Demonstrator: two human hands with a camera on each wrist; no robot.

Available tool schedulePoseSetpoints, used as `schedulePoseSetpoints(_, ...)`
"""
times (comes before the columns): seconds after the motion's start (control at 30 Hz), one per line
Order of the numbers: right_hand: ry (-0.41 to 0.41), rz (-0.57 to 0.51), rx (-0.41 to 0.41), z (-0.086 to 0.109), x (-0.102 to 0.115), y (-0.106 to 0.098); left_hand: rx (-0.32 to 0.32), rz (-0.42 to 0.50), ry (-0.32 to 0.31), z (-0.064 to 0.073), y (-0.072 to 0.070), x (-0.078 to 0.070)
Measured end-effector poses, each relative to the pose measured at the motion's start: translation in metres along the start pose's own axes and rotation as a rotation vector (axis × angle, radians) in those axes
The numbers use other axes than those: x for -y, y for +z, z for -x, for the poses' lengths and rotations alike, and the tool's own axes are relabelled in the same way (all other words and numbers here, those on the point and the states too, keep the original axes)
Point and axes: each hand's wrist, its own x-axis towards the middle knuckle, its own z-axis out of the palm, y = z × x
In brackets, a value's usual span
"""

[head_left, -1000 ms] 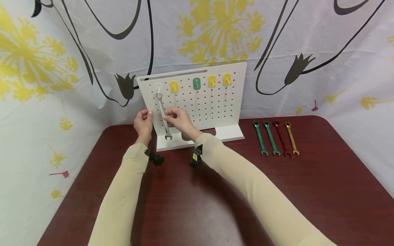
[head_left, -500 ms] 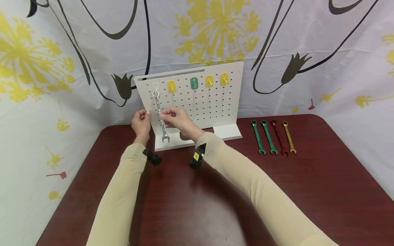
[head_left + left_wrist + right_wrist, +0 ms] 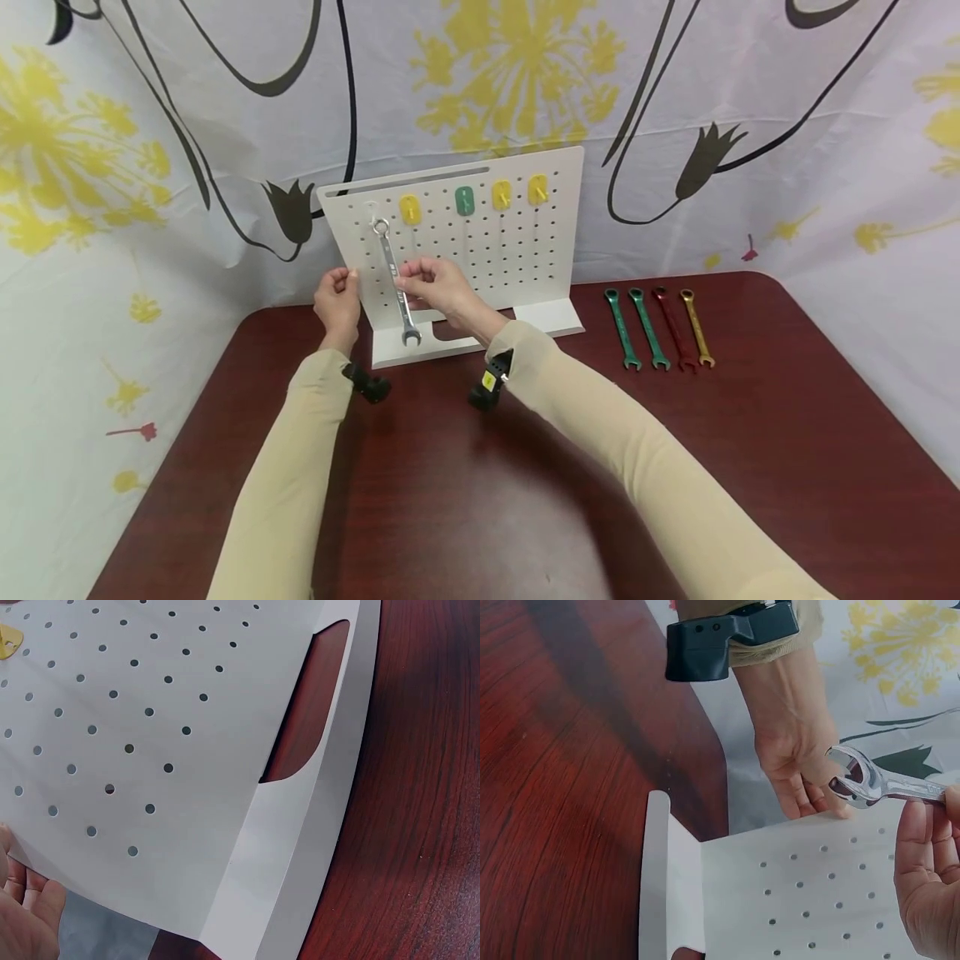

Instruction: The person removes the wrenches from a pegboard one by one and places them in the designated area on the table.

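Observation:
My right hand pinches a silver combination wrench mid-shaft between thumb and fingers. The wrench hangs nearly upright before the white pegboard, open jaw down. Its ring end overlaps the board just below and right of a pale, whitish hook at the upper left. With thumb in front and fingers behind, my left hand holds the board's left edge. The right wrist view shows the wrench's open end close to the camera, in front of the left hand.
More hooks line the board's top: a yellow hook, a green hook and two further yellow ones. On the dark red table, right of the board, lie two green wrenches, a red wrench and a gold wrench. Patterned cloth hangs behind.
The wrench's ring end has shifted slightly right relative to the pale hook, the right hand moving with it. The left hand keeps its hold on the board. The head view has shifted slightly right.

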Motion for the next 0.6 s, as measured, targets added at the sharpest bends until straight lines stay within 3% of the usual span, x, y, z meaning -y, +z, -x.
schedulePoseSetpoints(0.6,0.008,0.008,-0.063,0.023,-0.014,-0.044,0.000,-0.008,0.003,0.000,0.001,0.002)
